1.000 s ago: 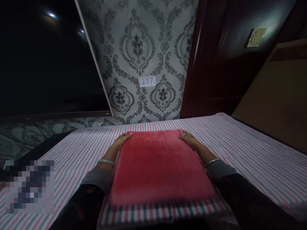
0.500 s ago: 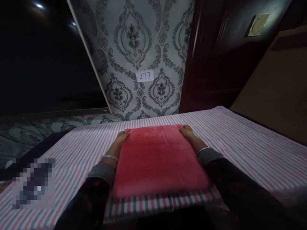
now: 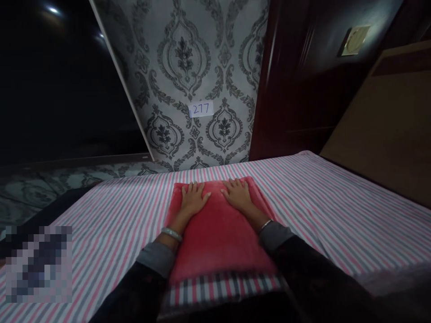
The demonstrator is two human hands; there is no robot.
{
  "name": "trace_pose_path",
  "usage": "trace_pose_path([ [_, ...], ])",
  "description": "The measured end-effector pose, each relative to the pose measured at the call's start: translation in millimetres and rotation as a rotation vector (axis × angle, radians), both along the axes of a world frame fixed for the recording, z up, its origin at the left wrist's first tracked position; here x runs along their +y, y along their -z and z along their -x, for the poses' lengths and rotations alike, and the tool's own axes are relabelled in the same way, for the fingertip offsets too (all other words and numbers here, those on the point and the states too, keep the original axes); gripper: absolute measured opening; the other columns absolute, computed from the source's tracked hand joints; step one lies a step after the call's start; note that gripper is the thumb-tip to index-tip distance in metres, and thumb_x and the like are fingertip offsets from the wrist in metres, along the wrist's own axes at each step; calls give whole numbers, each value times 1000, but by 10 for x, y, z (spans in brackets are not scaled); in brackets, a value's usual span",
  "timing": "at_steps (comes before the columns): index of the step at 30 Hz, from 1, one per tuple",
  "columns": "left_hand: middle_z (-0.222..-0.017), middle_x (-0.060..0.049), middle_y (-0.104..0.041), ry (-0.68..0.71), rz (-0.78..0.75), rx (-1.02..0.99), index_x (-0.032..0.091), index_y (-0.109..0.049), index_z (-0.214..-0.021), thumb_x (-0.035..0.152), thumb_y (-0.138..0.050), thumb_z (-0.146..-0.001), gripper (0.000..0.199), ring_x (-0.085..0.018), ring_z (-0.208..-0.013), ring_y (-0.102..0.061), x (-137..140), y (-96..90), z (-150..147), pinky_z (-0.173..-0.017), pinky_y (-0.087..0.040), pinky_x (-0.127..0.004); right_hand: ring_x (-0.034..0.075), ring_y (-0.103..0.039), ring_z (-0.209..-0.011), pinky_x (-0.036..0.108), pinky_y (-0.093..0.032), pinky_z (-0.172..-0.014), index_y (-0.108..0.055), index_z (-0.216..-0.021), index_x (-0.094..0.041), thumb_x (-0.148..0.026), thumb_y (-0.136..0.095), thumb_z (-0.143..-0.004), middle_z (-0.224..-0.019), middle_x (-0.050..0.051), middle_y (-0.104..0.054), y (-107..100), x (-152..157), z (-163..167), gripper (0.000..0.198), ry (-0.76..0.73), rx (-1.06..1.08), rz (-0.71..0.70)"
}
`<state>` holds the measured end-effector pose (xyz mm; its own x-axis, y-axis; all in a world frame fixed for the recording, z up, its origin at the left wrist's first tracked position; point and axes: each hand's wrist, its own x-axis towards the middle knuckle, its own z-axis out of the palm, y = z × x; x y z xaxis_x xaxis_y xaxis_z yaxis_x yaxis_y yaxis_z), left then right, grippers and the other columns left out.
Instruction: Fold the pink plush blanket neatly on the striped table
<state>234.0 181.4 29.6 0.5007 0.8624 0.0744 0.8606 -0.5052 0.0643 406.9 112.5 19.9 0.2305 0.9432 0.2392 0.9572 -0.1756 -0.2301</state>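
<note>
A folded red, plush-looking cloth (image 3: pixel 222 242) lies flat in front of me on a striped sheet (image 3: pixel 131 215). My left hand (image 3: pixel 194 198) rests palm down on its far left part, fingers spread. On the far right part, my right hand (image 3: pixel 237 194) presses flat in the same way, its thumb pointing toward the left one. Both hands touch only the top of the cloth and grip nothing. My forearms cover parts of its left and right sides.
Patterned wallpaper (image 3: pixel 215 58) with a paper label (image 3: pixel 201 109) reading 277 rises behind the sheet. A large dark screen (image 3: pixel 63 89) stands at left. To the right are a dark red panel (image 3: pixel 296 98) with a switch plate (image 3: pixel 355 40) and a brown board (image 3: pixel 384 134).
Both hands have let go of the cloth's far corners. They have moved inward and now lie flat on top of it. The view has shifted slightly.
</note>
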Motion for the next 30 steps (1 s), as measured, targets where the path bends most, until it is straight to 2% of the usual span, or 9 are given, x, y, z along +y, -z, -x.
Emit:
trace_pose_path([
  [2, -162, -18, -29, -6, -66, 21, 18, -33, -156, 56, -28, -100, 67, -34, -151, -21, -31, 135, 28, -120, -12, -61, 32, -34, -142, 57, -18, -116, -50, -146, -25, -44, -37, -103, -153, 11, -46, 138, -38, 0, 49, 7, -43, -16],
  [5, -162, -17, -29, -12, -66, 19, 19, -33, -156, 57, -26, -100, 67, -34, -151, -21, -6, 208, 61, -120, -12, -61, 33, -33, -142, 57, -18, -115, -49, -147, -26, -45, -34, -103, -154, 10, -45, 215, -26, -36, 50, 18, -57, -30],
  [16, -162, -17, -29, -7, -12, -37, 20, -34, -156, 58, -31, -99, 68, -35, -151, -21, 40, 209, 60, -120, -11, -61, 33, -30, -144, 57, -15, -116, -49, -147, -25, -47, -34, -103, -155, 10, -44, 217, 7, -47, 51, 15, -10, -29],
  [26, -160, -20, -33, 4, -98, -34, 18, -38, -154, 56, -30, -100, 67, -35, -149, -27, 69, 236, 76, -119, -14, -60, 33, -29, -145, 58, -16, -116, -46, -149, -25, -46, -33, -103, -156, 10, -42, 166, 6, -23, 52, 13, -15, -28],
  [30, -160, -19, -34, -3, -93, -38, 19, -38, -153, 53, -33, -100, 64, -35, -149, -28, 51, 175, 70, -119, -16, -60, 32, -30, -145, 55, -17, -118, -43, -151, -22, -49, -34, -103, -157, 12, -39, 92, -24, -102, 56, 3, -39, 27],
])
